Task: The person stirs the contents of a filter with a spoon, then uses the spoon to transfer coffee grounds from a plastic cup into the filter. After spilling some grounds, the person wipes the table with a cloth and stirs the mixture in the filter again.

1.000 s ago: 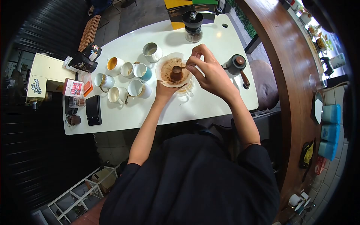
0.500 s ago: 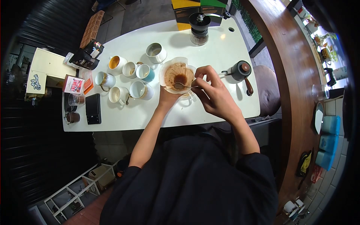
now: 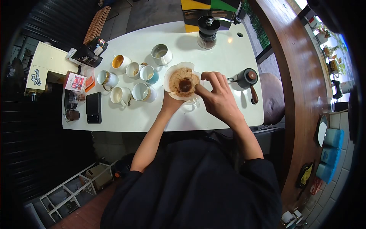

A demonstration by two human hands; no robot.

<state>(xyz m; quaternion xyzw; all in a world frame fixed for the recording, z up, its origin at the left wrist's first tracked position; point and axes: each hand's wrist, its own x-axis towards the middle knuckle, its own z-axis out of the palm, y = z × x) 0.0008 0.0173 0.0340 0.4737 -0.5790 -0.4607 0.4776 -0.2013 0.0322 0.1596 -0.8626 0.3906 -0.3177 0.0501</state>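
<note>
A white paper coffee filter (image 3: 166,79) with wet brown coffee grounds (image 3: 185,84) in it sits at the middle of the table. My left hand (image 3: 173,103) is wrapped round the near-left side of the dripper beneath it, which is mostly hidden by the paper. Over the filter's right edge, my right hand (image 3: 219,93) pinches a spoon (image 3: 187,89). The spoon's bowl is down in the grounds and hard to make out; its handle is largely covered by my fingers. A clear glass handle (image 3: 195,102) shows just below the dripper.
Several cups, among them a white mug (image 3: 120,95) and a grey-white cup (image 3: 161,54), stand left of the filter. A black scale (image 3: 94,108) lies far left. The hand grinder (image 3: 207,33) stands behind, a black kettle (image 3: 247,78) to the right, on the white table (image 3: 228,53).
My right hand has turned and shifted slightly, bringing the spoon deeper into the grounds. The dark patch of grounds looks wider. My left hand stays on the dripper; the view has tilted a little.
</note>
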